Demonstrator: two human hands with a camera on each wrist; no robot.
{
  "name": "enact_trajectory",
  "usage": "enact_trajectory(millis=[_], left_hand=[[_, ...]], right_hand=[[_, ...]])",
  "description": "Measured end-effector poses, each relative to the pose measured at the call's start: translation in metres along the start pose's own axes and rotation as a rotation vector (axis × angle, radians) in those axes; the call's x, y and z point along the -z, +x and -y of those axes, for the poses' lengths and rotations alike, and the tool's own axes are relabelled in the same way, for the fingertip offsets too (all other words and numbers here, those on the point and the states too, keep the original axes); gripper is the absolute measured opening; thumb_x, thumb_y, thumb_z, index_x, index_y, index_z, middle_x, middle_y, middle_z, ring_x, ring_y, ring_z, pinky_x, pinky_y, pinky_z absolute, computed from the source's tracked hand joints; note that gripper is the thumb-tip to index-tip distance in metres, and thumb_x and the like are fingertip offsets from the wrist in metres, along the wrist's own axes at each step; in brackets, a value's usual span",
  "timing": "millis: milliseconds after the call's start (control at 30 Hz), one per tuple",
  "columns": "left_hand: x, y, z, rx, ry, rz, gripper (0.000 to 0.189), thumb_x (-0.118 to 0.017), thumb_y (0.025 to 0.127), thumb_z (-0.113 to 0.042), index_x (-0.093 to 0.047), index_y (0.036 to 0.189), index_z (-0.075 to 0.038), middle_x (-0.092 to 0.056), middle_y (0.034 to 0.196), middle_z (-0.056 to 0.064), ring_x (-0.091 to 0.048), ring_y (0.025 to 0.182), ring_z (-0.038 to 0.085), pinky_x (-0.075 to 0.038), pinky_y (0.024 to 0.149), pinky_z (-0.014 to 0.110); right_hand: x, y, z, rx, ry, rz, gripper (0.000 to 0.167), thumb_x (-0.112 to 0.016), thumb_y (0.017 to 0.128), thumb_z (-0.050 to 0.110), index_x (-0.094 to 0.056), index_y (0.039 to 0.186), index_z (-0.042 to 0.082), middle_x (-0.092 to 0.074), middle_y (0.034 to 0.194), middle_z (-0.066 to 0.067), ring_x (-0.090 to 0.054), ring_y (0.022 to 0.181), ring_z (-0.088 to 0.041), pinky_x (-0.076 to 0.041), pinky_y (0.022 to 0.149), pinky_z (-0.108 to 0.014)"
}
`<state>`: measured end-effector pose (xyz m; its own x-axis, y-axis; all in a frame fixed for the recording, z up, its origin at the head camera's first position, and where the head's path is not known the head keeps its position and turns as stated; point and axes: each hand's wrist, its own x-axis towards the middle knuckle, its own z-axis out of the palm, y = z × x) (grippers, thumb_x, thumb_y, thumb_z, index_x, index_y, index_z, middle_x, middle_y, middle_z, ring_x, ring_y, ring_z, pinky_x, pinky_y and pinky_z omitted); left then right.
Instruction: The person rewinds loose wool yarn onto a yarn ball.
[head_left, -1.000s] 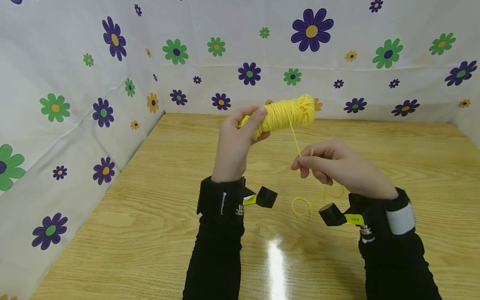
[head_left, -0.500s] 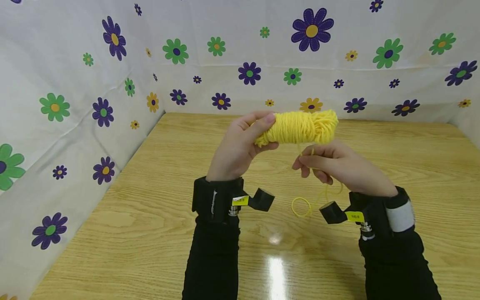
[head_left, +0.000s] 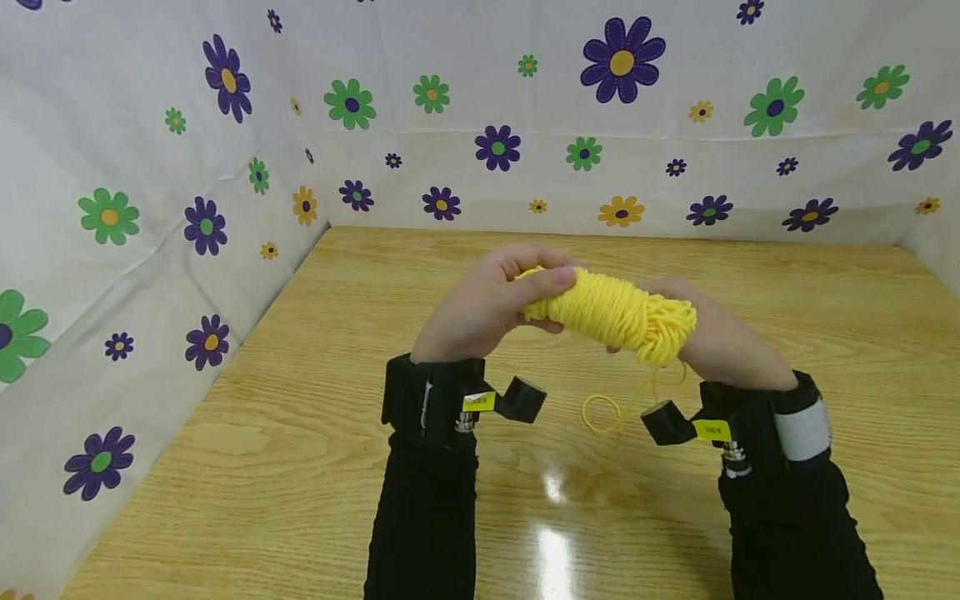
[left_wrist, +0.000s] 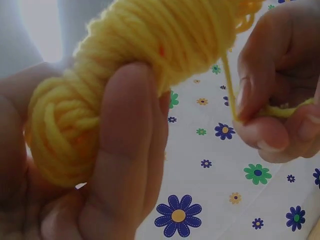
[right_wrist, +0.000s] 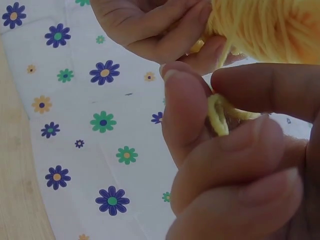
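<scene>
A skein of yellow yarn (head_left: 611,310) is held above the table, tilted with its right end lower. My left hand (head_left: 495,304) grips its left end, thumb on the near side and fingers behind. In the head view the skein covers most of my right hand's fingers; the back of the right hand (head_left: 701,329) shows beyond it. The left wrist view shows the right hand (left_wrist: 280,85) pinching a strand (left_wrist: 229,90) that runs down from the skein. A bit of yarn (right_wrist: 218,116) loops between those fingers in the right wrist view.
A loose yarn tail (head_left: 602,414) curls in a loop on the wooden table (head_left: 300,450) below the hands. A white cloth with printed flowers (head_left: 420,50) stands at the back and left. Black camera straps (head_left: 435,404) circle both wrists.
My left hand has swung the skein rightward and down, from right end up to right end down, so it now hides the right fingers. The right hand has stayed nearly in place.
</scene>
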<state>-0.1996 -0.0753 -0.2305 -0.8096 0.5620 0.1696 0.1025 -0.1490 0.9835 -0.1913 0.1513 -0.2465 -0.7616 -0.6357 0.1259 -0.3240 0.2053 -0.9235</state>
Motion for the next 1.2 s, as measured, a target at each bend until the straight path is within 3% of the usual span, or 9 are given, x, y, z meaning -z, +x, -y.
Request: enact_trajectory(millis=[133, 400, 600, 733, 900, 1200], left_hand=[[0.0014, -0.0001, -0.0001, 0.01, 0.101, 0.055, 0.022, -0.049, 0.092, -0.004, -0.056, 0.105, 0.012, -0.054, 0.1, 0.013, -0.053, 0.079, 0.02, -0.052, 0.063, 0.029], [0.0058, -0.001, 0.0011, 0.053, 0.272, 0.166, 0.019, -0.052, 0.092, -0.007, -0.061, 0.104, 0.005, -0.056, 0.1, 0.015, -0.056, 0.077, 0.023, -0.055, 0.064, 0.035], [0.0084, -0.0017, 0.0014, 0.082, 0.377, 0.206, 0.02, -0.054, 0.093, -0.012, -0.062, 0.106, 0.0, -0.057, 0.1, 0.012, -0.056, 0.077, 0.022, -0.055, 0.066, 0.035], [0.0097, -0.0023, 0.0014, 0.09, 0.431, 0.208, 0.021, -0.055, 0.092, -0.014, -0.063, 0.107, -0.002, -0.058, 0.099, 0.012, -0.057, 0.078, 0.021, -0.055, 0.066, 0.035], [0.0093, -0.0026, 0.0011, 0.109, 0.462, 0.192, 0.021, -0.056, 0.092, -0.016, -0.063, 0.106, -0.002, -0.059, 0.098, 0.011, -0.057, 0.078, 0.021, -0.055, 0.067, 0.034], [0.0052, 0.0011, 0.0043, 0.173, 0.548, 0.096, 0.025, -0.059, 0.091, -0.023, -0.063, 0.107, -0.004, -0.06, 0.102, 0.008, -0.061, 0.082, 0.02, -0.055, 0.07, 0.03]], right_hand=[[0.0003, 0.0021, 0.0008, 0.039, 0.027, 0.032, 0.012, -0.051, 0.093, 0.006, -0.063, 0.094, 0.004, -0.056, 0.075, -0.004, -0.051, 0.064, -0.016, -0.049, 0.059, -0.026], [-0.0029, 0.0042, 0.0068, -0.094, 0.028, 0.049, 0.027, -0.041, 0.098, 0.017, -0.051, 0.087, -0.006, -0.053, 0.074, -0.011, -0.055, 0.057, -0.018, -0.051, 0.052, -0.029], [-0.0049, 0.0048, 0.0068, -0.097, -0.015, 0.01, 0.028, -0.044, 0.097, 0.018, -0.046, 0.076, 0.0, -0.037, 0.061, -0.003, -0.035, 0.047, -0.016, -0.03, 0.041, -0.027], [-0.0043, 0.0043, 0.006, -0.092, -0.029, -0.014, 0.028, -0.045, 0.097, 0.018, -0.048, 0.075, 0.001, -0.033, 0.058, -0.001, -0.028, 0.045, -0.019, -0.025, 0.041, -0.03], [-0.0026, 0.0032, 0.0061, -0.119, -0.037, -0.057, 0.026, -0.046, 0.097, 0.018, -0.054, 0.084, -0.003, -0.034, 0.058, 0.0, -0.029, 0.047, -0.017, -0.026, 0.042, -0.029], [-0.0014, 0.0038, 0.0062, -0.142, 0.018, -0.105, 0.023, -0.048, 0.096, 0.019, -0.056, 0.082, 0.003, -0.035, 0.058, 0.001, -0.028, 0.047, -0.016, -0.025, 0.044, -0.029]])
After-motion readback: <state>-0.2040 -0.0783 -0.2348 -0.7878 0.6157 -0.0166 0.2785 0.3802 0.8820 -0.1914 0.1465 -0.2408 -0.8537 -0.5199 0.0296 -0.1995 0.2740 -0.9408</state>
